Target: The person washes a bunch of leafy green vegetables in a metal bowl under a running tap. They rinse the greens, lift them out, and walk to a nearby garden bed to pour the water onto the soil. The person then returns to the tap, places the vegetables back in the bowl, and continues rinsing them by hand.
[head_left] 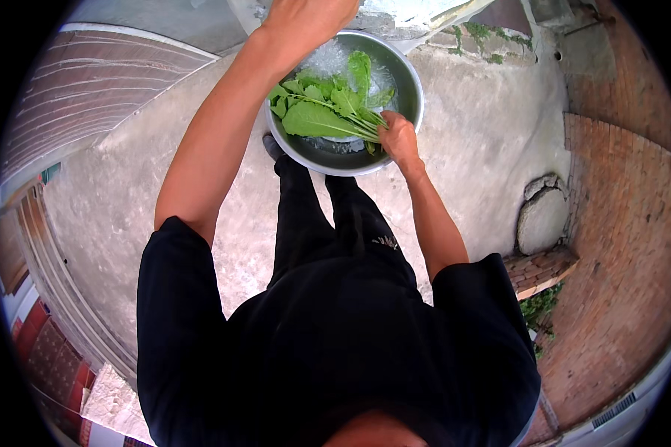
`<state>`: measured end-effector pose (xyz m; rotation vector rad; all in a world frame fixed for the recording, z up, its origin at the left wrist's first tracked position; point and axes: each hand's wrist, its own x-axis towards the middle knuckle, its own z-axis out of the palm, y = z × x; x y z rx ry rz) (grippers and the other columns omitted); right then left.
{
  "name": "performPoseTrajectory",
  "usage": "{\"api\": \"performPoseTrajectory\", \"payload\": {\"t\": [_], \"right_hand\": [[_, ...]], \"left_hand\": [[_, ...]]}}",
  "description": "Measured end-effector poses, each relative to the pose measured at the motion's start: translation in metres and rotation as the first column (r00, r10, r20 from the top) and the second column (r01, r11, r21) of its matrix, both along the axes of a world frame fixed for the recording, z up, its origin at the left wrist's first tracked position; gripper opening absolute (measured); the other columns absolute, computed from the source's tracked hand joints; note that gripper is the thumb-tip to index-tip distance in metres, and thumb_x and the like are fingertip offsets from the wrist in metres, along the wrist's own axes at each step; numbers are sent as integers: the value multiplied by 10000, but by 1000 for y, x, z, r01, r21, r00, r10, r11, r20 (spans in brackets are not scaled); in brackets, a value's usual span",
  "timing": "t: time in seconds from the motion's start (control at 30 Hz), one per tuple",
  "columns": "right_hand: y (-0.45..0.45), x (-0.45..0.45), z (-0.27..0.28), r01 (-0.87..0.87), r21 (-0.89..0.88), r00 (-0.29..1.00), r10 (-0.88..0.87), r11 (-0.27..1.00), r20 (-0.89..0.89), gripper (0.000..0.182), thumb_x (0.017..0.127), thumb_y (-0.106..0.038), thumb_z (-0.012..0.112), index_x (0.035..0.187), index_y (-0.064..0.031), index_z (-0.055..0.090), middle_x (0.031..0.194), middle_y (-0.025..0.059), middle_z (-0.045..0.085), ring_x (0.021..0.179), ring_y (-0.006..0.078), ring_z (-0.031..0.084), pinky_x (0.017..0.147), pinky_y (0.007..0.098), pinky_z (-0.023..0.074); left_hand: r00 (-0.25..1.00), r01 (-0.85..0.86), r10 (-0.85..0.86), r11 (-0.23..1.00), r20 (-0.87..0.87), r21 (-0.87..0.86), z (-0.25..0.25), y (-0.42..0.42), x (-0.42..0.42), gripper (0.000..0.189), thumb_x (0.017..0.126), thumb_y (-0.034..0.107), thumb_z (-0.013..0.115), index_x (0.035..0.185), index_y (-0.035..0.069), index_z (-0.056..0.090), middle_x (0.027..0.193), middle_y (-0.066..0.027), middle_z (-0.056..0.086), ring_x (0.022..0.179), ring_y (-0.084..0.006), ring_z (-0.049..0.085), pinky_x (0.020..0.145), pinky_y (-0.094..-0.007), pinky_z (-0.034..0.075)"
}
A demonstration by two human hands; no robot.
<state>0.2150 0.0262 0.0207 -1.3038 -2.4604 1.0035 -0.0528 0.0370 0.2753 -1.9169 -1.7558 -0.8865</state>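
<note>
A round metal basin (417, 100) with water in it is in front of my legs. The water (327, 58) is white and bubbling toward the basin's far side. My right hand (398, 137) grips a bunch of leafy greens (319, 119) by its stems at the basin's right side. The broad green leaves point left across the basin, and some lie at the water. My left hand (316, 17) reaches past the basin's far rim at the top of the picture. Its fingers are cut off by the frame edge, so whatever it touches is hidden.
A pale concrete floor (481, 139) lies under and around the basin. Past the far rim is a whitish ledge (402, 19). A brick wall (620, 223) runs along the right, with a round stone-like cover (542, 220) near its foot. Brown slatted panelling (89, 84) stands at left.
</note>
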Motion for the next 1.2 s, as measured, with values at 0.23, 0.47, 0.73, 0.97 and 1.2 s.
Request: {"api": "performPoseTrajectory", "payload": {"t": [0.23,0.47,0.73,0.97,1.2], "right_hand": [[-7,-20,-30,-154,-59,900,165,986,403,494,766,-125,614,1250,-58,538,1219,183,597,1129,409,556,957,445,466],[-13,-32,-32,-212,-5,857,188,977,480,521,789,-133,611,1280,-53,455,1177,199,587,1121,401,564,947,473,469],[-6,-33,-56,-121,-20,888,117,992,444,423,772,-256,678,1114,-26,584,1098,245,615,1050,416,586,932,465,468],[6,-35,-61,-22,-6,918,22,1000,397,356,783,-230,636,1065,-13,625,1163,230,590,1108,401,563,953,462,469],[6,-40,-59,17,-110,899,34,994,438,401,768,-252,651,1078,2,636,1155,258,604,1090,417,585,956,459,479]], "left_hand": [[998,59,-58,998,-32,25,-10,16,-10,22,702,-3,549,723,4,551,755,-160,532,792,-345,530,734,-432,451],[996,92,-91,992,-25,81,-17,22,-18,52,685,-15,548,717,13,518,733,-163,503,768,-355,511,706,-447,430],[998,54,-52,995,-23,84,-22,18,-17,71,671,-6,553,722,19,510,732,-166,501,766,-359,504,711,-452,420],[996,92,-91,992,-21,91,-24,11,-20,49,693,6,547,727,26,520,731,-157,508,765,-349,506,717,-437,429],[997,68,-66,996,-40,59,-25,13,-18,36,703,8,543,729,31,534,724,-143,514,765,-331,509,724,-419,430]]}}
